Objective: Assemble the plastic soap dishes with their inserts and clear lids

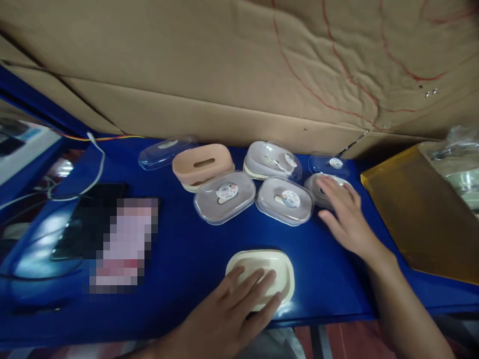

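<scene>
My left hand lies with fingers spread across a shallow cream soap dish base near the table's front edge. Over at the right, my right hand reaches onto a grey soap dish, thumb and fingers apart. I cannot tell how firmly it touches, since the fingers hide part of the dish. Two lidded soap dishes, one left and one right, carry round stickers on their clear lids. Behind them stand a peach slotted soap dish and a grey one under a tilted clear lid.
Loose clear lids lie at the back left and back right. A phone with a blurred screen rests on a dark flat object at left, near white cables. A yellow-brown box borders the right; a cardboard wall stands behind.
</scene>
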Demonstrator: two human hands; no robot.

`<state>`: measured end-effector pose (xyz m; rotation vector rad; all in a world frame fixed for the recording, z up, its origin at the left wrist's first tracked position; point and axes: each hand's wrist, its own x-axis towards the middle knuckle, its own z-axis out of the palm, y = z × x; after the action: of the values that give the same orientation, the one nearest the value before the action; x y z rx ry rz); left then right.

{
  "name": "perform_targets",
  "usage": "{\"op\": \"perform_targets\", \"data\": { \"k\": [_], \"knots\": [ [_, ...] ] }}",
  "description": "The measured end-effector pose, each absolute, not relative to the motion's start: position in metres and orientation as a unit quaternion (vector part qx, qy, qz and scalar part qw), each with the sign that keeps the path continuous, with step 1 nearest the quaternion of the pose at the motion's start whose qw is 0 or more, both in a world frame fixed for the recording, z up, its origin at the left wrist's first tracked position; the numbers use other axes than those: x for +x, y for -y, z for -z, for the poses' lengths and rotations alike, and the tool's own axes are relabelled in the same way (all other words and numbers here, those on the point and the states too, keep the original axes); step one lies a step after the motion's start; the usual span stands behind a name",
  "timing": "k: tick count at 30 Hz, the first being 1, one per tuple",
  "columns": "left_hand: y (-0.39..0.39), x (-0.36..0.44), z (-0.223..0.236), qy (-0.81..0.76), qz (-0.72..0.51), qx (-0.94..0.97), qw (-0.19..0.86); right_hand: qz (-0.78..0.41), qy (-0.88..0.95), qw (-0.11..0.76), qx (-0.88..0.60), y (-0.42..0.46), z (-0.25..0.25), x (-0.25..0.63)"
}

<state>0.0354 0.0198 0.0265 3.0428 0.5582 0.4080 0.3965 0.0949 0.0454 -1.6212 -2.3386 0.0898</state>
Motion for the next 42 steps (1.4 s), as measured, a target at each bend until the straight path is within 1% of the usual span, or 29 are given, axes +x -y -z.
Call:
{"op": "perform_targets", "data": {
  "k": [3,5,7,10,14,16,22,25,28,31,37,42],
  "knots": [
    [-0.035,0.032,-0.028,-0.214,-0.146,0.965,0.031,-0.038,0.765,0.100,-0.635,-0.081,-0.051,0.444],
    [-0.046,0.026,-0.027,-0.239,-0.149,0.958,0.056,-0.055,0.753,0.061,-0.653,-0.065,-0.054,0.465],
    [-0.056,0.019,-0.025,-0.243,-0.144,0.957,0.071,-0.074,0.750,0.023,-0.657,-0.047,-0.060,0.469],
    [-0.069,0.011,-0.027,-0.230,-0.141,0.960,0.073,-0.132,0.781,-0.018,-0.611,-0.024,-0.068,0.444],
    [-0.081,0.007,-0.032,-0.217,-0.132,0.965,0.068,-0.225,0.832,-0.039,-0.506,-0.008,-0.079,0.396],
    [-0.083,0.006,-0.031,-0.216,-0.131,0.965,0.068,-0.236,0.842,-0.032,-0.483,-0.009,-0.085,0.384],
    [-0.080,0.007,-0.022,-0.253,-0.191,0.943,0.101,-0.191,0.866,0.031,-0.460,-0.027,-0.107,0.355],
    [-0.080,0.007,-0.022,-0.261,-0.248,0.922,0.141,-0.138,0.891,0.061,-0.427,-0.035,-0.103,0.323],
    [-0.084,0.002,-0.024,-0.259,-0.286,0.902,0.191,-0.095,0.907,0.073,-0.403,-0.041,-0.092,0.293],
    [-0.089,-0.005,-0.027,-0.249,-0.263,0.910,0.202,-0.071,0.914,0.073,-0.392,-0.043,-0.083,0.274],
    [-0.096,-0.011,-0.035,-0.238,-0.152,0.939,0.195,-0.013,0.933,0.073,-0.351,-0.041,-0.071,0.265],
    [-0.098,-0.013,-0.036,-0.240,-0.144,0.941,0.188,0.022,0.944,0.091,-0.318,-0.039,-0.060,0.270]
  ]
}}
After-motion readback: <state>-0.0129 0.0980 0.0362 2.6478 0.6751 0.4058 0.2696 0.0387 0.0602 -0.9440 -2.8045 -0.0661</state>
